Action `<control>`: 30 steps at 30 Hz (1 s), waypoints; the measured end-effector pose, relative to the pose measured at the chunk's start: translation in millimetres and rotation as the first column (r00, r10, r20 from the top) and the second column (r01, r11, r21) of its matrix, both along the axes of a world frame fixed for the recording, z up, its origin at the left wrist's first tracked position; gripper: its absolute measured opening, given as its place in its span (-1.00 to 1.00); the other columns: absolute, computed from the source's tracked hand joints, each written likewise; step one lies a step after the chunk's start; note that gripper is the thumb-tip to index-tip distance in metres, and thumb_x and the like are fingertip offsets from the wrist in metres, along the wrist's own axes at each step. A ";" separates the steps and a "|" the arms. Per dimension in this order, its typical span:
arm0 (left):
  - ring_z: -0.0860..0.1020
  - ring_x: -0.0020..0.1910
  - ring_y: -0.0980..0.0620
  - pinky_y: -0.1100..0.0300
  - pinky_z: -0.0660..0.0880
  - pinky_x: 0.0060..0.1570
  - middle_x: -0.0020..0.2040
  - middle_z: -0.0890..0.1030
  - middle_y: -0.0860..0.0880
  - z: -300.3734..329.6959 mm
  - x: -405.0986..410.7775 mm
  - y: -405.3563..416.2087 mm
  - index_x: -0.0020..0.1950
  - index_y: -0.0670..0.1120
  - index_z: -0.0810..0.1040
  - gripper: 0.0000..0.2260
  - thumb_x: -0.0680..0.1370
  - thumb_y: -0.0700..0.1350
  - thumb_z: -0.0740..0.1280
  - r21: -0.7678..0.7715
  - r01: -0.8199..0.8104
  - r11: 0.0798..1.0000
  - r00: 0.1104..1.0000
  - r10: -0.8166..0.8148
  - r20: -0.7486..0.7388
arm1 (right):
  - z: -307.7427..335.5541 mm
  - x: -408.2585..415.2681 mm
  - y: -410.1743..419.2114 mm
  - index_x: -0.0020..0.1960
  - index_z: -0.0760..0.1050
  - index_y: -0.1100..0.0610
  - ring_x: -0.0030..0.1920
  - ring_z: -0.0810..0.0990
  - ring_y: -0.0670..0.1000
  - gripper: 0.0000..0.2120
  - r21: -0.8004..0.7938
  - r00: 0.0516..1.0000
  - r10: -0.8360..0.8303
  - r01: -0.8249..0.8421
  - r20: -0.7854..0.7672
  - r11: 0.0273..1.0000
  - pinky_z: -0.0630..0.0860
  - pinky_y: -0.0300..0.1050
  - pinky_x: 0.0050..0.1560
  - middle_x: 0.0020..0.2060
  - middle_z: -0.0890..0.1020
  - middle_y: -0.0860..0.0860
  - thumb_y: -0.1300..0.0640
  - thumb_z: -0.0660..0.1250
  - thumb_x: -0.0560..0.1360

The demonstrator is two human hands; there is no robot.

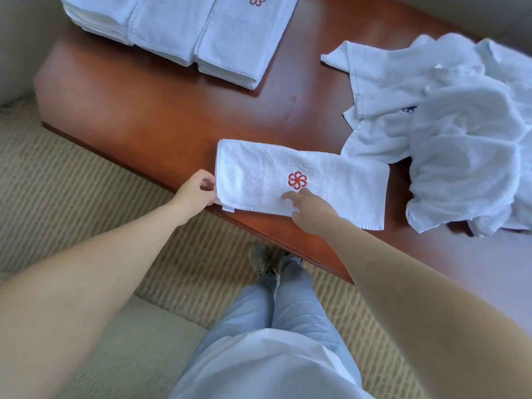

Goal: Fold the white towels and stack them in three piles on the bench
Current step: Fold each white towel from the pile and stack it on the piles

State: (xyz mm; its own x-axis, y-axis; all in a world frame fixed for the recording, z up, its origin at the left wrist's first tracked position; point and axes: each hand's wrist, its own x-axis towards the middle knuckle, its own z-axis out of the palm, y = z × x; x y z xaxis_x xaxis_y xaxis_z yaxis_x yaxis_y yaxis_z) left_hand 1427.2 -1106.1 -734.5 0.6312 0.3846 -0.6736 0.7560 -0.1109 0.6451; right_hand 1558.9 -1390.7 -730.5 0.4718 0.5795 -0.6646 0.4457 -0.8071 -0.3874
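A folded white towel (339, 185) with a red flower logo lies flat near the front edge of the brown wooden bench (161, 110). My left hand (195, 190) pinches the towel's left end at the bench edge. My right hand (309, 210) rests on the towel just below the logo, fingers loosely spread on the cloth. At the far left of the bench stand three piles of folded white towels (184, 27) side by side, the rightmost showing a red logo. A heap of unfolded white towels (460, 133) covers the right side of the bench.
Bare bench surface lies between the piles, the heap and the towel in my hands. Striped beige carpet (72, 182) covers the floor in front. My legs and one shoe (260, 259) stand close to the bench edge.
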 end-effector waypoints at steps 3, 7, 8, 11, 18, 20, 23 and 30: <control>0.66 0.03 0.01 0.22 0.60 -0.04 0.19 0.59 0.05 0.9 -1.6 -1.5 0.08 0.06 0.63 -0.77 0.49 -0.20 0.49 -0.008 0.070 0.997 0.997 -0.070 -0.030 | 0.6 2.6 9.0 0.52 0.28 -0.15 0.14 0.58 0.15 -0.49 -0.036 0.999 0.044 -0.044 0.004 0.998 0.60 0.12 0.10 0.40 0.38 0.06 0.20 0.15 0.64; 0.61 -0.12 0.19 0.38 0.49 -0.20 0.21 0.56 0.11 8.6 0.4 -4.6 0.23 0.28 0.56 -0.60 0.49 -0.11 0.47 -0.012 0.144 0.989 0.990 -0.144 -0.002 | 1.6 3.6 27.8 0.54 0.26 -0.17 0.02 0.59 0.10 -0.48 -0.043 0.996 0.093 -0.093 0.007 0.995 0.63 0.10 0.02 0.35 0.38 0.05 0.19 0.16 0.64; 0.60 -0.17 0.21 0.36 0.50 -0.24 0.21 0.55 0.14 10.1 0.2 -4.3 0.23 0.32 0.52 -0.58 0.49 -0.12 0.44 0.009 0.207 0.978 0.978 -0.207 0.002 | 1.4 3.1 33.1 0.54 0.25 -0.17 0.02 0.59 0.09 -0.47 -0.046 0.995 0.102 -0.102 0.005 0.994 0.63 0.09 0.02 0.34 0.38 0.04 0.19 0.16 0.64; 0.57 -0.28 0.13 0.27 0.47 -0.38 0.14 0.52 0.16 10.7 -3.1 0.2 0.31 0.37 0.40 -0.45 0.49 -0.19 0.37 0.064 0.380 0.923 0.923 -0.374 -0.089 | 0.3 1.0 45.9 0.55 0.24 -0.17 0.08 0.57 0.10 -0.46 -0.053 0.993 0.122 -0.122 -0.010 0.991 0.62 0.07 0.04 0.33 0.39 0.03 0.19 0.17 0.63; 0.55 -0.39 0.24 0.35 0.42 -0.42 0.05 0.59 0.13 1.6 -11.8 17.4 0.44 0.27 0.33 -0.38 0.46 -0.05 0.47 0.086 0.395 0.915 0.908 -0.374 -0.190 | -5.9 -1.9 53.4 0.51 0.25 -0.21 0.03 0.56 0.07 -0.47 -0.088 0.993 0.116 -0.114 0.013 0.990 0.52 -0.07 -0.16 0.30 0.38 0.01 0.16 0.20 0.61; 0.58 -0.24 0.15 0.26 0.49 -0.28 0.04 0.60 0.08 -1.3 -11.3 17.8 0.43 0.25 0.37 -0.41 0.46 -0.02 0.49 0.081 0.352 0.933 0.928 -0.336 -0.163 | -7.0 -2.3 54.3 0.50 0.25 -0.22 0.01 0.56 0.06 -0.47 -0.087 0.994 0.105 -0.103 0.012 0.991 0.53 -0.07 -0.18 0.29 0.38 0.00 0.17 0.21 0.61; 0.61 -0.03 0.04 0.10 0.57 0.01 0.11 0.61 0.04 -3.1 -10.0 17.1 0.39 0.21 0.43 -0.50 0.50 -0.04 0.49 0.017 0.256 0.967 0.964 -0.254 -0.075 | -9.2 -2.8 54.9 0.49 0.25 -0.21 0.00 0.56 0.07 -0.46 -0.082 0.995 0.102 -0.099 0.022 0.992 0.51 -0.07 -0.21 0.29 0.38 0.01 0.19 0.21 0.60; 0.55 -0.08 -0.05 0.08 0.43 -0.17 0.12 0.54 0.01 0.6 -6.9 9.8 0.22 0.09 0.42 -0.72 0.54 -0.15 0.15 0.339 0.319 0.885 0.925 -0.212 -0.316 | -8.3 -2.9 49.7 0.53 0.24 -0.21 0.10 0.55 0.09 -0.43 -0.075 0.994 0.111 -0.112 -0.025 0.991 0.61 0.04 0.00 0.32 0.37 0.01 0.20 0.19 0.60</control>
State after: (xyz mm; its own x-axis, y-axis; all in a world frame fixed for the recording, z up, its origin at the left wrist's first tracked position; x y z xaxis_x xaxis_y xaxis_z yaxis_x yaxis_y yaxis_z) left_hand 1420.3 -1096.3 -733.8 0.5663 0.4854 -0.6661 0.7979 -0.5254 0.2955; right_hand 1556.0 -1340.9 -738.8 0.3924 0.5750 -0.7180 0.5269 -0.7803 -0.3369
